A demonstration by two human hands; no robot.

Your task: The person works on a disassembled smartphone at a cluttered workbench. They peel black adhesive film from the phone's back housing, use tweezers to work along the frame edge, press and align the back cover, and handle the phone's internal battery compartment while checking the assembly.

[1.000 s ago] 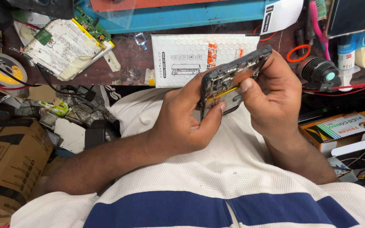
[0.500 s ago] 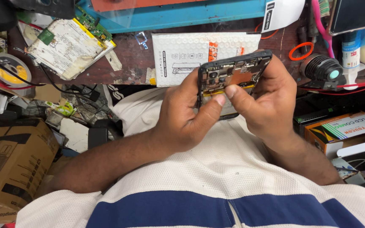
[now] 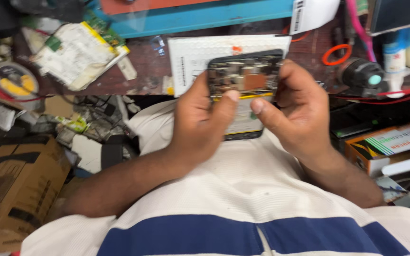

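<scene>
Both hands hold an opened phone upright above my lap, its back cover off so the circuit board and a copper-coloured patch show. My left hand grips its left edge, thumb pressed on the lower middle of the exposed inside. My right hand grips the right edge, thumb tip next to the left thumb. The phone's lower part is a pale panel, partly hidden by the thumbs. The picture is motion-blurred.
A white padded sheet lies on the dark bench behind the phone. Left: a torn white packet, a tape roll, cardboard boxes. Right: orange-handled scissors, a black lens-like object, an orange box.
The phone has been turned from a tilted, edge-on pose to face me upright. Both thumbs have moved onto its exposed inside, and the hands sit slightly lower in view.
</scene>
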